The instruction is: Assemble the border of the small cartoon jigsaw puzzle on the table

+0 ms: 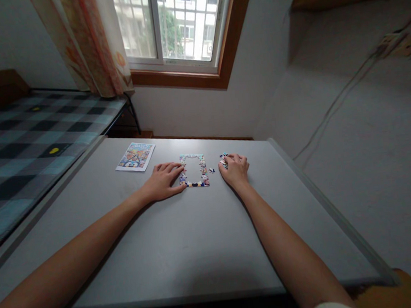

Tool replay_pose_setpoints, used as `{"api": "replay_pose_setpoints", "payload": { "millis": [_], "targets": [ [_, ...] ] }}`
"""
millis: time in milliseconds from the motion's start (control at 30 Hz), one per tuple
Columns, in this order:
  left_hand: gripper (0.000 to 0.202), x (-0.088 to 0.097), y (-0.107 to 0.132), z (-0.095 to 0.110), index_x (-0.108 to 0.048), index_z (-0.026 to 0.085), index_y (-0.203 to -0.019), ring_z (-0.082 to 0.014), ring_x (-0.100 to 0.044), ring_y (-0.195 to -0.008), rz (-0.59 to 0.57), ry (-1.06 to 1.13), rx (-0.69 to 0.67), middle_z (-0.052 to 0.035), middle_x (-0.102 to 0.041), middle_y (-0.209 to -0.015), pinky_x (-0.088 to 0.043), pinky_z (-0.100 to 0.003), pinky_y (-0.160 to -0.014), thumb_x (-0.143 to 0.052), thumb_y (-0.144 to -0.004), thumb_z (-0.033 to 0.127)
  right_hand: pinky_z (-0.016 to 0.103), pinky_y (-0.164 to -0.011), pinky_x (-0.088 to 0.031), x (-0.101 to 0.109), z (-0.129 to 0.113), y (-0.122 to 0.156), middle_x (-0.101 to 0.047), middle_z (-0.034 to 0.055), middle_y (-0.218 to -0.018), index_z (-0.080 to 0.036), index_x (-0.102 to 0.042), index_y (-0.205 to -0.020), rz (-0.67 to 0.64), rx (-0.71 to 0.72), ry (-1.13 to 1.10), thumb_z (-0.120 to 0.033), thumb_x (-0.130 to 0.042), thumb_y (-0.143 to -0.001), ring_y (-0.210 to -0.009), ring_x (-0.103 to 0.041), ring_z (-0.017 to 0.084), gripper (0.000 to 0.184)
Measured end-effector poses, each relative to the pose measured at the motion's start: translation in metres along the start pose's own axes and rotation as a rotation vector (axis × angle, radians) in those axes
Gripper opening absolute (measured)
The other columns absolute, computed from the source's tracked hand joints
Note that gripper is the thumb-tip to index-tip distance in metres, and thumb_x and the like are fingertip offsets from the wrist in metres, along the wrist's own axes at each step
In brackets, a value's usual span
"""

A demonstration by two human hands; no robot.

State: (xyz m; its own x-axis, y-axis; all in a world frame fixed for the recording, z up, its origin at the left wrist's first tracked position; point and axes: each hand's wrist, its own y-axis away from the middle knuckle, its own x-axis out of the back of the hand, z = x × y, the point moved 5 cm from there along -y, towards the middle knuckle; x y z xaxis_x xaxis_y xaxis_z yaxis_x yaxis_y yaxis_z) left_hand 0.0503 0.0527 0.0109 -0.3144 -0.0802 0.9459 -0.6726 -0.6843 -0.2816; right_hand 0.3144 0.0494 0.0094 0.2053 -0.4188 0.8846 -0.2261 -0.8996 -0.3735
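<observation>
A rectangular jigsaw puzzle border lies flat on the table, its pieces joined around a bare middle. My left hand is open, palm down, its fingers and thumb reaching the border's left side. To the right, my right hand is curled with thumb and fingers around loose puzzle pieces; its fingertips are partly hidden. Between the border and that hand lies a small loose puzzle piece or two. A colourful printed picture sheet rests beyond my left hand.
The pale table ends at raised edges on the left and right. A bed with a checked cover stands along the left. Behind are a window and a curtain; a cable runs down the right wall.
</observation>
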Motion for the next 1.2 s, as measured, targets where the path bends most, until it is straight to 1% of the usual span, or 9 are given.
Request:
{"api": "replay_pose_setpoints", "payload": {
  "millis": [267,400,500,667,833,900,1033,1100,1200],
  "targets": [
    [0.060,0.000,0.000,0.001,-0.048,0.026,-0.139,-0.0298,-0.043,-0.129,0.001,0.002,0.003,-0.0091,-0.049,-0.143,-0.027,-0.047,-0.108,-0.048,-0.088,0.058,0.047,-0.096,-0.032,-0.003,-0.010,0.003,-0.056,0.0084,-0.137,-0.022,-0.065,-0.121,-0.105,0.116,0.009,-0.046,-0.050,-0.090,-0.120,-0.036,0.032,0.041],
    [0.061,0.000,0.000,0.001,-0.048,0.025,-0.139,-0.0299,-0.043,-0.129,-0.001,0.007,0.000,-0.0093,-0.048,-0.143,-0.028,-0.047,-0.108,-0.047,-0.088,0.059,0.045,-0.098,-0.032,-0.003,-0.016,0.003,-0.058,0.0061,-0.135,-0.023,-0.065,-0.120,-0.119,0.199,-0.026,-0.045,-0.051,-0.091,-0.121,-0.037,0.031,0.040],
    [0.061,-0.001,0.000,0.001,-0.048,0.025,-0.139,-0.0296,-0.044,-0.129,-0.003,0.004,-0.003,-0.0090,-0.048,-0.143,-0.028,-0.047,-0.107,-0.046,-0.089,0.059,0.044,-0.098,-0.032,-0.003,-0.018,0.004,-0.059,0.0061,-0.133,-0.023,-0.067,-0.119,-0.099,0.235,-0.038,-0.044,-0.052,-0.091,-0.121,-0.038,0.030,0.037],
    [0.060,0.000,-0.001,0.001,-0.049,0.025,-0.138,-0.0300,-0.044,-0.128,0.008,0.008,-0.005,-0.0092,-0.049,-0.142,-0.028,-0.047,-0.107,-0.048,-0.088,0.059,0.045,-0.099,-0.031,-0.004,-0.019,0.005,-0.060,0.0051,-0.131,-0.027,-0.069,-0.114,-0.094,0.253,-0.041,-0.044,-0.051,-0.092,-0.122,-0.037,0.031,0.034],
    [0.060,0.000,0.000,0.001,-0.048,0.025,-0.139,-0.0301,-0.044,-0.128,0.004,0.016,-0.009,-0.0092,-0.049,-0.142,-0.027,-0.048,-0.108,-0.047,-0.089,0.058,0.043,-0.098,-0.031,-0.002,-0.019,0.004,-0.067,0.0057,-0.116,-0.026,-0.073,-0.103,-0.086,0.260,-0.103,-0.040,-0.053,-0.091,-0.117,-0.038,0.029,0.028],
    [0.061,-0.001,0.000,0.001,-0.047,0.026,-0.140,-0.0300,-0.044,-0.128,0.003,0.018,-0.005,-0.0089,-0.049,-0.142,-0.027,-0.048,-0.108,-0.047,-0.088,0.058,0.042,-0.096,-0.031,-0.001,-0.019,0.003,-0.067,0.0065,-0.113,-0.025,-0.073,-0.104,-0.071,0.247,-0.110,-0.036,-0.054,-0.090,-0.115,-0.039,0.029,0.027],
    [0.061,-0.001,0.000,0.001,-0.047,0.027,-0.140,-0.0303,-0.043,-0.128,0.005,0.024,-0.002,-0.0083,-0.048,-0.142,-0.027,-0.048,-0.108,-0.048,-0.088,0.058,0.043,-0.094,-0.033,0.000,-0.016,0.002,-0.063,0.0096,-0.116,-0.024,-0.072,-0.109,-0.054,0.199,-0.081,-0.036,-0.054,-0.089,-0.113,-0.039,0.030,0.029],
    [0.060,0.000,-0.001,0.001,-0.047,0.028,-0.140,-0.0300,-0.043,-0.128,0.002,0.019,-0.001,-0.0080,-0.049,-0.142,-0.027,-0.047,-0.108,-0.048,-0.088,0.058,0.043,-0.093,-0.033,-0.001,-0.015,0.002,-0.062,0.0099,-0.116,-0.024,-0.074,-0.105,-0.054,0.184,-0.075,-0.036,-0.054,-0.089,-0.112,-0.039,0.030,0.028],
    [0.060,0.000,-0.001,0.001,-0.048,0.027,-0.140,-0.0292,-0.044,-0.128,0.001,0.003,-0.002,-0.0084,-0.049,-0.143,-0.027,-0.046,-0.108,-0.047,-0.088,0.059,0.042,-0.092,-0.033,-0.002,-0.014,0.002,-0.062,0.0091,-0.115,-0.024,-0.075,-0.099,-0.052,0.171,-0.077,-0.031,-0.054,-0.088,-0.112,-0.040,0.029,0.025]
  ]
}}
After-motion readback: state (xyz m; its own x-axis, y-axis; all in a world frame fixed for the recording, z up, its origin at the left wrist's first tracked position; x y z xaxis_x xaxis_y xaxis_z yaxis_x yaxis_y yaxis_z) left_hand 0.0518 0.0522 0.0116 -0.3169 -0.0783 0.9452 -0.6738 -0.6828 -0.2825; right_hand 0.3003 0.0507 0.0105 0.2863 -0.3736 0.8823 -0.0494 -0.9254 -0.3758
